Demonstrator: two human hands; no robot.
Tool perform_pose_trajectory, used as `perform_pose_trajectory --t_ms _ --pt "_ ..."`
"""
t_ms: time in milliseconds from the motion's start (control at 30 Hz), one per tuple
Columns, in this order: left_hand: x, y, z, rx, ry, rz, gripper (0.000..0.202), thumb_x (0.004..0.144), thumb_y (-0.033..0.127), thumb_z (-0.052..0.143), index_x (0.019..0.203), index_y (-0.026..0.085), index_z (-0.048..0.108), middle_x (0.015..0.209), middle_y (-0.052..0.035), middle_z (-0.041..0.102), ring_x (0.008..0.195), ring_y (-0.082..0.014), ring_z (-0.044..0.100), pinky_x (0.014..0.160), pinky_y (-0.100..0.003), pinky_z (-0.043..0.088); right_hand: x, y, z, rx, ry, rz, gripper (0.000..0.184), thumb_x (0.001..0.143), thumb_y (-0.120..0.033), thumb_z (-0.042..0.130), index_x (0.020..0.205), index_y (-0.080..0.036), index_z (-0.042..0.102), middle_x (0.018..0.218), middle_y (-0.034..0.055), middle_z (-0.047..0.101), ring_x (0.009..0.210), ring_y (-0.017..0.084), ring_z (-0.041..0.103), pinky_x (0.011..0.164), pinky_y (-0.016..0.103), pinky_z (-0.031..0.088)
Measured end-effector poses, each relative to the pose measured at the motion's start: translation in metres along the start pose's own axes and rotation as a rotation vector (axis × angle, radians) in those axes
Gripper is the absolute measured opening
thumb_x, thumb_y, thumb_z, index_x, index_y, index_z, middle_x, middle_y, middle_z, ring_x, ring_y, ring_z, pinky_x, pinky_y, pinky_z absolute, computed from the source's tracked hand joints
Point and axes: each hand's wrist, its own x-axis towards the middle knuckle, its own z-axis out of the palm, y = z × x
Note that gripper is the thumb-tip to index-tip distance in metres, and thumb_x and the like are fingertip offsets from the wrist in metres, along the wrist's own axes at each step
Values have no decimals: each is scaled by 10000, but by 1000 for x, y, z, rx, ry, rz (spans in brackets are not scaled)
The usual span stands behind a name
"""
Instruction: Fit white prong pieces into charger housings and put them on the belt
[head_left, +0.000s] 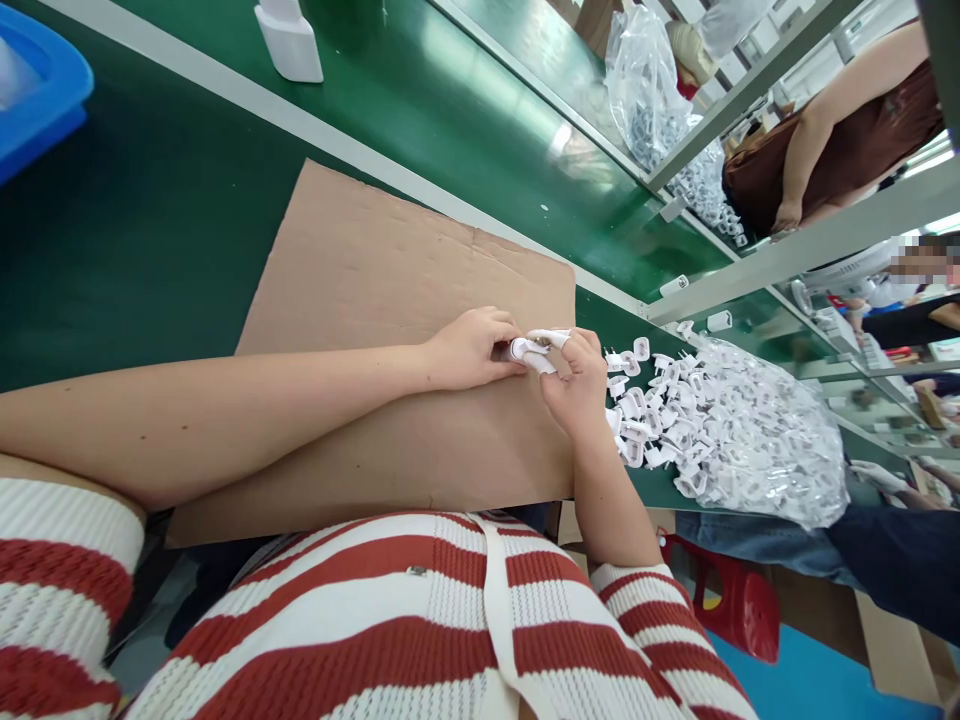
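Note:
Over the cardboard sheet, my two hands meet at a small white plastic piece, mostly hidden by the fingers. My left hand is closed around its left end. From the other side, my right hand pinches it between thumb and fingers. White coverings are wrapped on the fingertips of my right hand. Just beyond that hand lies a loose heap of white plastic plug pieces, spilling from a clear plastic bag.
At the upper left stands a blue bin. A white plastic object sits on the green conveyor surface behind a metal rail. Across it, a person's arm is near another bag of pieces. A red stool stands below right.

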Motion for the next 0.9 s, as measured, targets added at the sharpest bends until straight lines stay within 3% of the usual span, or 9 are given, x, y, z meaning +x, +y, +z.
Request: perform_pose_trajectory --t_ms 167,333,533,667,800,900 --pt "0 0 -1 18 -15 0 321 920 516 691 919 205 773 968 -93 716 941 -270 652 860 -394 506 -2 3 5 67 67 1 224 942 -222 623 1119 -285 745 1070 42 796 1076 256 673 1061 461 523" --pt "1 -2 0 34 -14 5 302 912 495 705 857 200 744 910 -86 690 889 -264 640 798 -383 500 -3 1 5 -16 133 -23 207 955 -242 605 1124 -294 713 1067 43 783 1079 255 690 1138 500 481" --pt "0 -3 3 8 1 3 282 912 468 712 883 193 762 942 -96 713 921 -275 661 833 -401 518 -2 -3 0 -107 43 -69 254 921 -207 589 1127 -275 720 1033 51 765 1044 259 674 1138 480 476" --pt "0 -4 3 13 2 8 286 913 472 715 874 193 760 935 -97 713 911 -272 664 837 -403 523 -2 -6 -2 -164 -19 14 298 892 -178 592 1134 -277 735 1044 62 751 1081 275 648 1174 487 423" --pt "0 -3 3 24 12 3 304 919 485 702 861 191 756 915 -92 700 898 -268 654 825 -399 513 2 -10 -5 -210 -116 85 283 870 -149 602 1095 -242 745 991 74 724 1062 279 632 1057 436 455" --pt "-1 -3 3 15 12 -5 314 920 495 695 866 193 757 905 -86 693 899 -264 647 823 -395 507 3 -9 -3 -233 -141 114 299 875 -143 606 1118 -240 749 1017 70 733 1068 269 635 1053 417 440"
